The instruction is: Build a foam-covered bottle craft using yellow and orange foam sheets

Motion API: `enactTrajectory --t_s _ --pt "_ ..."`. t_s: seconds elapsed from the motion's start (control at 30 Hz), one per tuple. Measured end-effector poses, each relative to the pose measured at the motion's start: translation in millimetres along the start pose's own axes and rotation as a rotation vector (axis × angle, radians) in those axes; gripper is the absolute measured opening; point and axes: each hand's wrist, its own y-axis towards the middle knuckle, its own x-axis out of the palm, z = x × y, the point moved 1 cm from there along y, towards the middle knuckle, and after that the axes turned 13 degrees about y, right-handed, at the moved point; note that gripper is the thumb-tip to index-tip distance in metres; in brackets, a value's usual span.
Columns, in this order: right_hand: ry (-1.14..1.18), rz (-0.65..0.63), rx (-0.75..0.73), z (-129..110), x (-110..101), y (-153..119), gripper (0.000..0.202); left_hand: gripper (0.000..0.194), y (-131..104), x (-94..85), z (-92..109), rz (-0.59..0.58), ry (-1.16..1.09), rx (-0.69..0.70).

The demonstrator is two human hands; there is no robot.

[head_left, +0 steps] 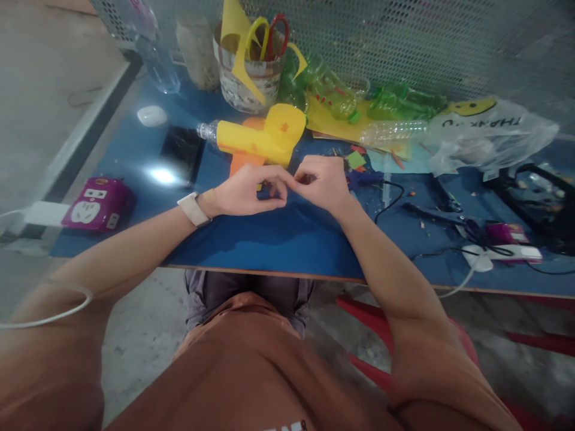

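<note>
My left hand point(254, 188) hovers over the near part of the blue table point(274, 242), its fingers curved and apart. Its index fingertip meets the fingers of my right hand point(324, 184), which are pinched together. Whatever lies in that pinch is hidden or too small to name. Just behind my left hand rests a plastic bottle wrapped in yellow paper point(242, 139), with a rounded yellow flap and orange paper point(245, 163) under it. A blue glue gun point(366, 178) with a black cord is partly covered by my right hand.
At left are a black phone point(182, 149), a white case point(151, 116) and a purple power adapter point(96, 203). A pot point(249, 84) holding scissors stands behind. Green bottles point(332, 90), a plastic bag point(494, 140), paper scraps and a white power strip point(503, 254) are rightward.
</note>
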Motion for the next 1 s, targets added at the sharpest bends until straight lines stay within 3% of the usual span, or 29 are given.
enactTrajectory --t_s 0.67,0.93,1.0 --pt "0.016 -0.054 0.064 -3.1 -0.4 1.0 0.076 0.031 0.2 0.2 -0.1 -0.019 0.043 -0.013" --pt "0.027 -0.04 0.068 -3.0 0.1 0.7 0.075 0.018 1.1 -0.4 -5.9 0.049 0.164 -0.048" --pt "0.027 -0.043 0.076 -3.6 0.3 1.2 0.074 0.025 2.0 -1.3 -4.2 0.038 0.189 -0.074"
